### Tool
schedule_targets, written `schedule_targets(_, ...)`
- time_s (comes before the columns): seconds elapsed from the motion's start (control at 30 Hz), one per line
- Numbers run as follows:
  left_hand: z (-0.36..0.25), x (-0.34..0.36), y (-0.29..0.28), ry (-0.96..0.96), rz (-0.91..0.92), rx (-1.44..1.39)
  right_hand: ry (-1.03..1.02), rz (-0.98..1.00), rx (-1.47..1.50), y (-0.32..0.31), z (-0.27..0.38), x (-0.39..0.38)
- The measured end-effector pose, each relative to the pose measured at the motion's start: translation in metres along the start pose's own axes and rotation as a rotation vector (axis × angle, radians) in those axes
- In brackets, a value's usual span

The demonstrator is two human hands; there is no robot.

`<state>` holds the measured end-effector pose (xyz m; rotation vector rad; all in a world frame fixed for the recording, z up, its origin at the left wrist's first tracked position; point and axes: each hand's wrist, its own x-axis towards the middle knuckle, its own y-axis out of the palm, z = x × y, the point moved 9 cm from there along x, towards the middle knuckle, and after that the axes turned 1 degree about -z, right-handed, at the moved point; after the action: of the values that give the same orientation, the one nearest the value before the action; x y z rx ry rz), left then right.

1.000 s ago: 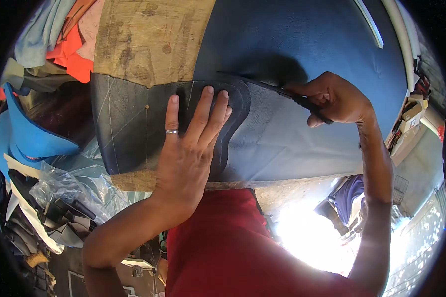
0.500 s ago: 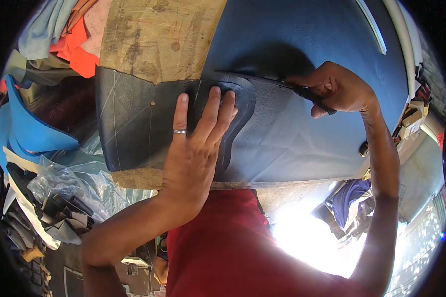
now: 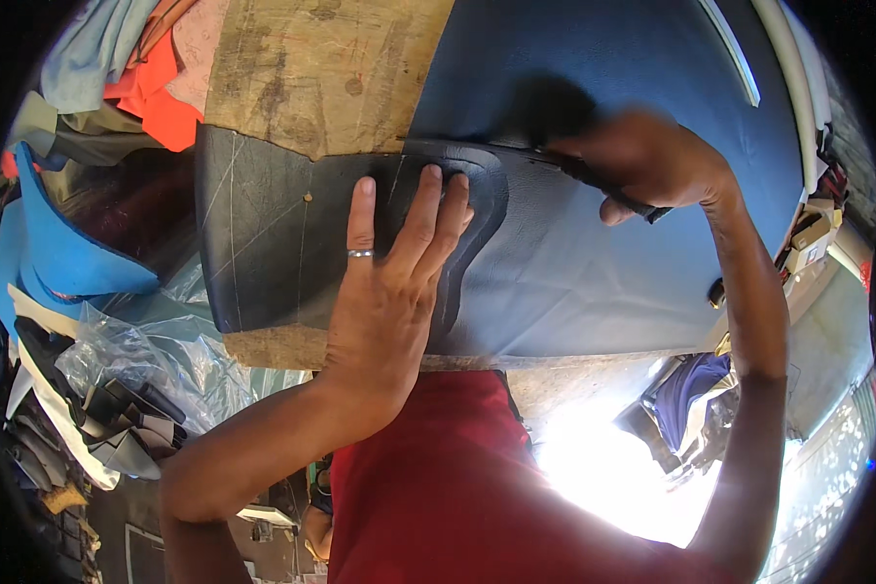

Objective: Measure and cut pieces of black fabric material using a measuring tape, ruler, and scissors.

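My left hand (image 3: pixel 384 277) lies flat on a black pattern piece (image 3: pixel 263 234) with its fingers stretched out, a ring on one of them. This piece has thin pale lines and a curved right end, and rests partly on a dark blue-black leather sheet (image 3: pixel 574 263). In my right hand (image 3: pixel 657 161), smeared by motion, is a slim knife with a dark wrapped handle (image 3: pixel 644 206). Its narrow blade runs leftward along the piece's upper edge, and the tip is hard to make out. A dark shadow of the hand falls on the sheet beyond.
A worn wooden board (image 3: pixel 321 78) shows beneath the leather. To the left are blue foam (image 3: pixel 78 253), clear plastic film (image 3: pixel 175 365), red-orange cloth (image 3: pixel 161 102) and dark scraps. A white strip (image 3: pixel 735 54) lies at the far right, beside pale rolls (image 3: pixel 793 88).
The right hand has shifted slightly left and away from me with the knife. The pattern piece and left hand appear a little farther right. The left hand stays pressed flat.
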<state>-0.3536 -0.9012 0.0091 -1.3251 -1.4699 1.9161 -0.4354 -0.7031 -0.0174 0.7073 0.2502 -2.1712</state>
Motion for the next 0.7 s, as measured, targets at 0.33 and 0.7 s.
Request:
schedule_targets(0.33, 0.001, -0.008, 0.001, 0.03, -0.005, 0.005, 0.142, 0.072, -0.096, 0.011, 0.014, 0.001)
schedule_targets(0.7, 0.026, -0.01, 0.007, 0.235, -0.271, -0.047, 0.048, -0.13, 0.046, 0.143, -0.021, -0.107)
